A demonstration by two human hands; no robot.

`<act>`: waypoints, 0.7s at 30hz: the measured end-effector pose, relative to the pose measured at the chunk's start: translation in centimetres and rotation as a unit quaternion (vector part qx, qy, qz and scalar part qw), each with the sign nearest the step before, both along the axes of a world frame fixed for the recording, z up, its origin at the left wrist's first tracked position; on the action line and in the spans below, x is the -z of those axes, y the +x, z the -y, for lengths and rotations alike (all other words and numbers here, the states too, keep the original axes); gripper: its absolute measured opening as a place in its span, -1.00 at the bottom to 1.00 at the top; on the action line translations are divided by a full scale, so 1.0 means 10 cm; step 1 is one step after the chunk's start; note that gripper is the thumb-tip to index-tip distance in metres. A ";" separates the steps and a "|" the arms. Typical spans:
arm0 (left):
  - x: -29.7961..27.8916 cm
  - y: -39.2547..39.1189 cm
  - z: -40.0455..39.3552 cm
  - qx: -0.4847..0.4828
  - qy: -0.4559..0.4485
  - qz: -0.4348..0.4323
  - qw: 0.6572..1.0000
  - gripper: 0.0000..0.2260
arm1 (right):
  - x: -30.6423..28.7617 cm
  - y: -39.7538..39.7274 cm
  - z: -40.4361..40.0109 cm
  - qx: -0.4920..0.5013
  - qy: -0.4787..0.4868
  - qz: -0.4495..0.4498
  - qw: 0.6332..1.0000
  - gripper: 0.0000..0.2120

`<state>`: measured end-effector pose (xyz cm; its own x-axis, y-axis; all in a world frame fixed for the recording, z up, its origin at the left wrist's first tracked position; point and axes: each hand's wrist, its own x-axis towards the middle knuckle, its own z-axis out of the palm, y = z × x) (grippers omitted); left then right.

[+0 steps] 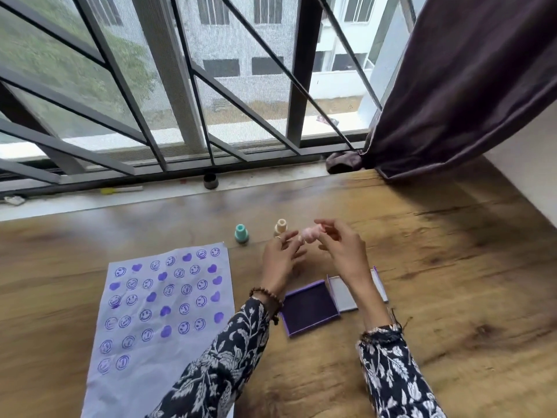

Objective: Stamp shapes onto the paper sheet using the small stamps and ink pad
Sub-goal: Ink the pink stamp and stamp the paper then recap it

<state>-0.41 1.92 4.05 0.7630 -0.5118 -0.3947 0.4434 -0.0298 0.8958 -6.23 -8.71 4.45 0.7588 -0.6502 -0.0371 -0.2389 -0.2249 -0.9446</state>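
A pale paper sheet point(168, 312) lies on the wooden table point(437, 312) at the left, covered with several purple smiley and heart prints. The open purple ink pad point(310, 310) sits to its right, its lid point(343, 294) folded back. My right hand point(343, 251) pinches a small pink stamp point(312, 233) in the air above the pad. My left hand point(280, 257) hovers beside it, fingers spread and touching the stamp's near end. A teal stamp point(241, 233) and a beige stamp point(281, 227) stand upright behind the paper's far right corner.
A barred window with a sill runs along the table's far edge. A small dark cup point(210, 180) and a yellow-tipped stick point(120, 190) rest on the sill. A dark purple curtain point(467, 86) hangs at the back right.
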 end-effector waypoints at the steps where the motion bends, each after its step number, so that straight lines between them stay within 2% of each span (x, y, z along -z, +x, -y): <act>1: -0.05 -0.04 -0.05 0.010 -0.010 0.008 1.000 -0.85 | -0.03 -0.08 -0.05 -0.002 0.044 0.027 0.999 -0.79; 4: -0.18 -0.19 -0.22 0.045 -0.037 0.029 0.998 -0.86 | -0.10 -0.28 -0.18 -0.009 0.112 0.074 0.991 -0.82; 7: -0.28 -0.33 -0.38 0.039 -0.058 0.035 0.997 -0.91 | -0.16 -0.41 -0.34 -0.007 0.172 0.113 0.979 -0.85; 12: -0.34 -0.44 -0.59 0.022 -0.065 0.066 0.996 -0.94 | -0.22 -0.57 -0.61 0.017 0.242 0.123 0.962 -0.87; 14: -0.34 -0.46 -0.68 0.013 -0.052 0.091 0.994 -0.93 | -0.24 -0.62 -0.71 0.048 0.346 0.143 0.926 -0.85; 16: -0.31 -0.45 -0.77 -0.004 0.011 0.158 0.987 -0.88 | -0.26 -0.67 -0.78 0.086 0.480 0.159 0.858 -0.81; 18: -0.23 -0.40 -0.87 -0.003 0.127 0.270 0.954 -0.87 | -0.26 -0.74 -0.81 0.109 0.561 0.158 0.805 -0.77; 21: -0.06 -0.35 -1.03 0.042 0.254 0.366 0.894 -0.87 | -0.22 -0.83 -0.85 0.112 0.599 0.152 0.779 -0.79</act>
